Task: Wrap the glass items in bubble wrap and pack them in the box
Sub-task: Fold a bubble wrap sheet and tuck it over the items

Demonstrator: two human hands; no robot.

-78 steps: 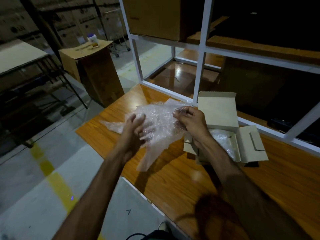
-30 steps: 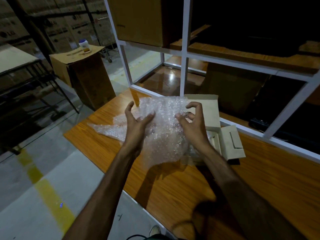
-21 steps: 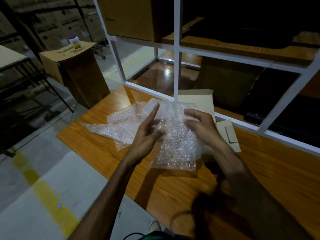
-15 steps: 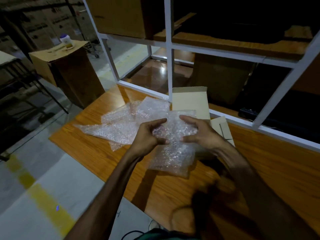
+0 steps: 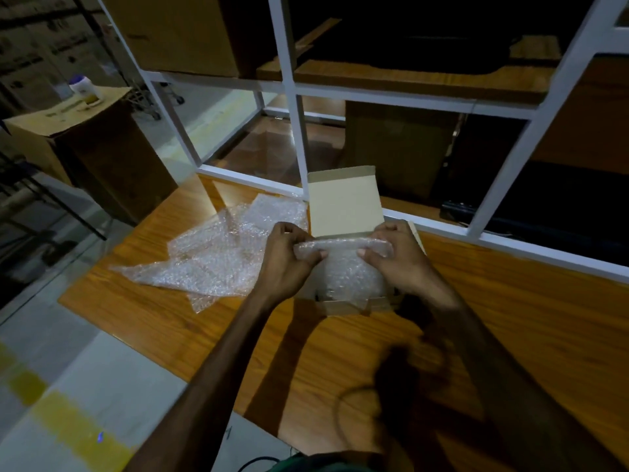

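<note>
Head view. Dim storeroom: grey floor with a yellow stripe; white-framed rack behind a wooden surface; tall carton at left, a small bottle on top of it.

Box: small cardboard, on the surface against the rack's lower rail, lid standing open toward the rack, near wall visible below the hands.

Wrap bundle: bubble wrap rolled along its upper edge, the rest hanging into the open box. Whether glass lies inside cannot be told.

Left hand: fingers curled over the roll's left end, thumb beneath, pinching it.

Right hand: fingers curled over the roll's right end, thumb beneath, pinching it. The roll spans the gap between the two hands, directly over the box mouth.

Loose wrap: several flat sheets spread on the surface left of the box, overlapping, one corner reaching toward the surface's near edge; the left wrist passes just above their right margin.

Foreground: both forearms reach in from below; dark shadow on the surface at lower right.
</note>
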